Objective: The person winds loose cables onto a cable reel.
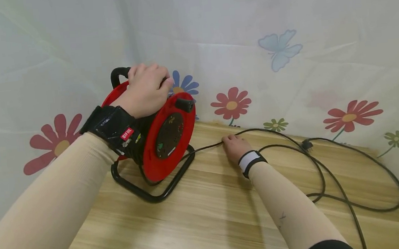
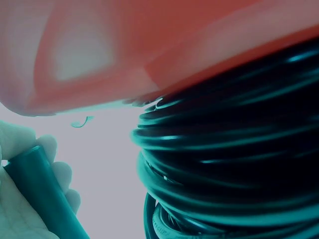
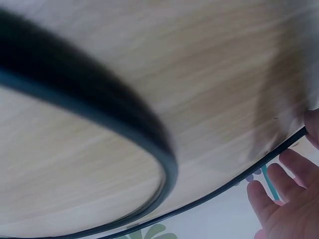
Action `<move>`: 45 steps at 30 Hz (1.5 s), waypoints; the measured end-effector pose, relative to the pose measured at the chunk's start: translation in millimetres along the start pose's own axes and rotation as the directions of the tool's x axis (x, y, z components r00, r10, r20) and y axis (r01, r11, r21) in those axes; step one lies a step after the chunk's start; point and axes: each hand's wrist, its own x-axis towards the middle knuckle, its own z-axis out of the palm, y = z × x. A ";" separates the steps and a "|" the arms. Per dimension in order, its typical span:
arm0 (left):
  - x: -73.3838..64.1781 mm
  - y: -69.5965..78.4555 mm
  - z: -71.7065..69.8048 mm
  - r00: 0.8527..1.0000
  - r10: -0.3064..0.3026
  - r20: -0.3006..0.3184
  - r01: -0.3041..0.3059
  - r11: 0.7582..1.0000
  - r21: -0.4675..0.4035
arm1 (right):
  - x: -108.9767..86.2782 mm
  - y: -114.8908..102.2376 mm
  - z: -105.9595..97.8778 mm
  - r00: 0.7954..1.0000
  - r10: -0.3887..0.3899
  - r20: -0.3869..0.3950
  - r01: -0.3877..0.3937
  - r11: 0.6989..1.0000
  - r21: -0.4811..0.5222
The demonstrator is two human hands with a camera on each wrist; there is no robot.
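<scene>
A red and black cable reel [image 1: 153,165] stands on its black tube frame, its socket face turned to the right. My left hand [image 1: 147,89] is over its top and grips the black handle [image 2: 42,194], with fingers wrapped round it in the left wrist view. Black cable is wound in thick turns [image 2: 224,164] between the reel's discs. From the reel's lower part a length of black cable [image 1: 205,146] runs right to my right hand [image 1: 236,150]. That hand pinches the cable between thumb and forefinger, the other fingers spread loosely beneath in the right wrist view.
Loose loops of cable [image 1: 339,185] lie on the wood-grain surface [image 1: 194,221] at the right, some passing beneath the right forearm's side. A black plug [image 1: 307,145] rests near the back. A pale wall sheet [image 1: 212,31] with flower prints stands right behind the reel.
</scene>
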 end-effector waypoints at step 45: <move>2.6 -28.8 -6.0 0.999 0.012 0.033 -0.011 1.000 -0.027 | -95.2 79.0 -45.6 0.969 -0.164 -0.185 0.188 0.974 0.125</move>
